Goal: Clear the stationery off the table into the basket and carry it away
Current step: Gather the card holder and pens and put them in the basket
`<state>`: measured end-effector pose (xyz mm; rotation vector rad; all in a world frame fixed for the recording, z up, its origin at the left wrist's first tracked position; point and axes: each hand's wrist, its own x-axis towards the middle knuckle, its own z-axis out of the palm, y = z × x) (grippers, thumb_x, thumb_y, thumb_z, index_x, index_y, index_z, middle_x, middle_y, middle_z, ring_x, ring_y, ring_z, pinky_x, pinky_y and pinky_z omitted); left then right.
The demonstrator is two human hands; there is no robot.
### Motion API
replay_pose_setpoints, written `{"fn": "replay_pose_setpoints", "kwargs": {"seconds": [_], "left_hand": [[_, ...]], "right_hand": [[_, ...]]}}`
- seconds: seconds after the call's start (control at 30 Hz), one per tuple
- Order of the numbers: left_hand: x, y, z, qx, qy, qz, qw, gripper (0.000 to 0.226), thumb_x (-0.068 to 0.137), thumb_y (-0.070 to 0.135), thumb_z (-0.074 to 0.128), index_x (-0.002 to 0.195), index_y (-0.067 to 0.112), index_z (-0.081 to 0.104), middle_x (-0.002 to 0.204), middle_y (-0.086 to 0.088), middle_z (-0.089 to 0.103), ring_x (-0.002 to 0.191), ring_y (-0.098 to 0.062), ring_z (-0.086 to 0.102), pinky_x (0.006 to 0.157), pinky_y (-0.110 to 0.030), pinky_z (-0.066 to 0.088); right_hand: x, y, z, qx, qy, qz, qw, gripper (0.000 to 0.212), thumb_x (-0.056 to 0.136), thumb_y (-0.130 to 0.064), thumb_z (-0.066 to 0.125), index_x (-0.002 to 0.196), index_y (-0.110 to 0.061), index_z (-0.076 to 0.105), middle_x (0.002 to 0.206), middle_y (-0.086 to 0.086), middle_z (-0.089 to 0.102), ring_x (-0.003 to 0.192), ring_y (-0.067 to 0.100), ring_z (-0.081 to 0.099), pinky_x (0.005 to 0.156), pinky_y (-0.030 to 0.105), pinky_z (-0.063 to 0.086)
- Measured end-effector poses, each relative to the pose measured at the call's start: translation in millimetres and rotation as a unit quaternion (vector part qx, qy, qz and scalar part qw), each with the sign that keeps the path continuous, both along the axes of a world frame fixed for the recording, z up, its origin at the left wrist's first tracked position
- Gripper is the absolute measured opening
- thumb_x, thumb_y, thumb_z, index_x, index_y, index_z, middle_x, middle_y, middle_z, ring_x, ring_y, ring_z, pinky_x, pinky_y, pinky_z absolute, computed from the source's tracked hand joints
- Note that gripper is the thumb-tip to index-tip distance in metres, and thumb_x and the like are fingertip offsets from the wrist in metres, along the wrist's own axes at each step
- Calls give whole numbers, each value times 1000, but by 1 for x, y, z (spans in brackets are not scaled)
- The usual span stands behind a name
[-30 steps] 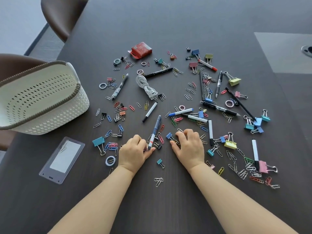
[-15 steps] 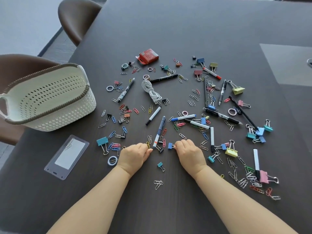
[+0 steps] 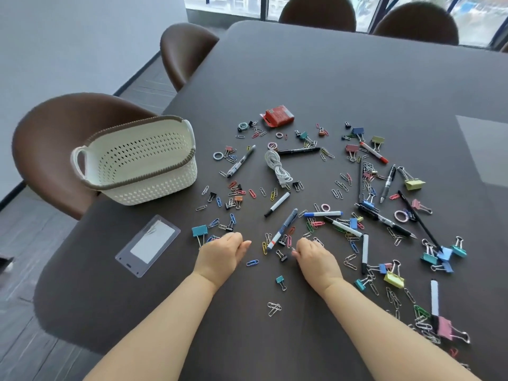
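Dark brown bench (image 3: pixel 357 92) across the whole view, brown padded chairs (image 3: pixel 55 149) at its left side. Cream perforated plastic basket (image 3: pixel 145 160) with a brown rim, upright near the left edge, well apart from both hands. Left hand (image 3: pixel 222 254) and right hand (image 3: pixel 314 255) knuckles-up on the bench at the near fringe of the scatter, fingers (image 3: pixel 233 239) curled under; impossible to tell whether anything is held. Clear plastic card holder (image 3: pixel 148 246) flat, left of the left hand. White coiled cable (image 3: pixel 277 167), pens (image 3: pixel 283 228), coloured binder clips (image 3: pixel 199 231) and paper clips (image 3: pixel 252 262) strewn right of the basket, all on the bench.
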<state>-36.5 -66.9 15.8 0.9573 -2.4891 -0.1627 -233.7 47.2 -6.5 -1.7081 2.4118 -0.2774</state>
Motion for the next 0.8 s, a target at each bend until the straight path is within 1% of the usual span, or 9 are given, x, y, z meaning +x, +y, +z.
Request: {"fn": "replay_pose_setpoints", "kwargs": {"seconds": [0.03, 0.17, 0.23, 0.37, 0.5, 0.6, 0.7, 0.77, 0.8], "left_hand": [[4, -5, 7, 0, 1, 1, 1000, 62, 98, 47, 15, 58, 13, 48, 51, 3, 49, 36, -18, 45, 34, -16, 26], [20, -37, 34, 17, 43, 10, 999, 59, 97, 49, 20, 60, 10, 47, 52, -1, 49, 38, -23, 46, 33, -22, 35], [33, -62, 52, 17, 72, 19, 997, 57, 96, 48, 26, 61, 9, 47, 52, -4, 49, 39, -26, 46, 33, -26, 38], [74, -132, 95, -17, 105, 42, 993, 62, 94, 53, 23, 69, 6, 55, 56, -8, 57, 44, -27, 54, 39, -29, 43], [103, -211, 119, -36, 98, 71, 992, 45, 89, 43, 45, 69, 4, 57, 59, -11, 58, 48, -29, 55, 46, -25, 37], [106, -248, 116, 32, 43, 74, 996, 30, 88, 33, 59, 80, 4, 62, 79, -10, 60, 67, -30, 59, 57, -28, 36], [106, -265, 107, 132, -73, 46, 987, 40, 89, 48, 48, 108, 16, 63, 110, -4, 56, 100, -25, 55, 81, -35, 44], [108, -271, 105, 132, -155, 33, 979, 56, 88, 60, 33, 129, 25, 49, 135, -3, 42, 128, -25, 32, 103, -43, 29], [108, -272, 105, 127, -172, 30, 976, 60, 89, 61, 27, 136, 27, 39, 145, -1, 32, 136, -23, 19, 109, -45, 19]], "right_hand": [[3, -4, 7, -9, -28, -15, 999, 19, 90, -23, 54, 88, -4, 53, 84, 10, 60, 84, 29, 57, 66, 36, 45], [28, -43, 54, -141, -113, -30, 983, 17, 87, -13, 59, 77, -1, 52, 68, 10, 55, 68, 33, 52, 59, 40, 44], [46, -76, 84, -183, -137, -14, 974, 15, 87, -12, 59, 80, -1, 53, 69, 9, 55, 68, 29, 48, 60, 39, 42], [86, -144, 129, -235, -147, 23, 960, 15, 87, -13, 60, 82, 0, 54, 72, 14, 59, 68, 30, 51, 60, 39, 43], [117, -193, 146, -265, -145, 24, 953, 15, 86, -11, 61, 81, 1, 54, 70, 12, 60, 64, 24, 45, 58, 38, 42], [130, -214, 151, -278, -137, 13, 951, 15, 86, -11, 61, 80, 0, 53, 66, 1, 51, 63, 20, 41, 57, 31, 37], [140, -230, 153, -268, -129, 13, 955, 18, 87, -16, 60, 80, -2, 52, 66, -4, 49, 63, 21, 43, 60, 28, 35], [145, -241, 156, -258, -130, 17, 957, 18, 88, -19, 58, 81, -3, 52, 68, -4, 50, 65, 19, 43, 58, 31, 37], [148, -246, 157, -258, -128, 22, 957, 18, 89, -19, 58, 82, -4, 52, 69, -5, 50, 65, 18, 43, 57, 31, 37]]}}
